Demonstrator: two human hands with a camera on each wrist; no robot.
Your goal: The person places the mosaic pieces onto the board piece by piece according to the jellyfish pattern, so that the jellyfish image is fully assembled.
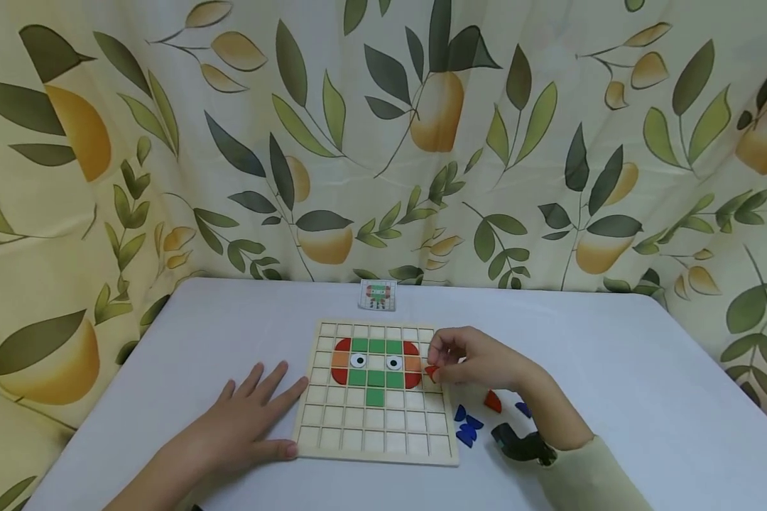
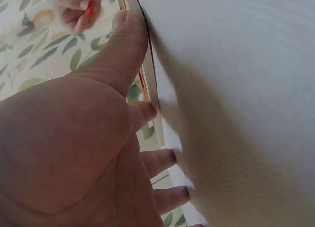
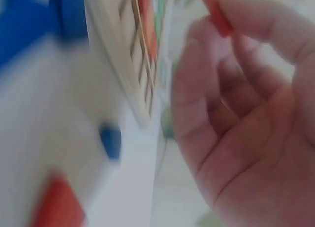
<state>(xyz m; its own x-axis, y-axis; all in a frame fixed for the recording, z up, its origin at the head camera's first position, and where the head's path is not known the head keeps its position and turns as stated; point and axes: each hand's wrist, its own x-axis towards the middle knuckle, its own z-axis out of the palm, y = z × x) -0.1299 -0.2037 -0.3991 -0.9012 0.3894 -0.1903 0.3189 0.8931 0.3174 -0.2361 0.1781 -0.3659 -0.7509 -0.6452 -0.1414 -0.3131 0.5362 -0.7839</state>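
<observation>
A wooden grid board [image 1: 340, 434] lies on the white table, with green, red and orange tiles and two eye tiles [image 1: 358, 360] set in its upper rows. My left hand [image 1: 236, 419] rests with spread, straight fingers at the board's left edge; in the left wrist view the thumb [image 2: 129, 45] touches that edge. Over the board's right edge, my right hand [image 1: 482, 360] pinches a small red tile [image 1: 431, 372] between thumb and fingertips. The right wrist view shows this red tile [image 3: 217, 14] held above the table, apart from the board.
Right of the board lie several blue tiles [image 1: 468, 431], another blue tile [image 1: 523, 409] and a loose red quarter-round tile [image 1: 493, 402]. A small picture card [image 1: 378, 294] lies behind the board. A leaf-and-fruit patterned curtain [image 1: 383, 177] hangs behind the table.
</observation>
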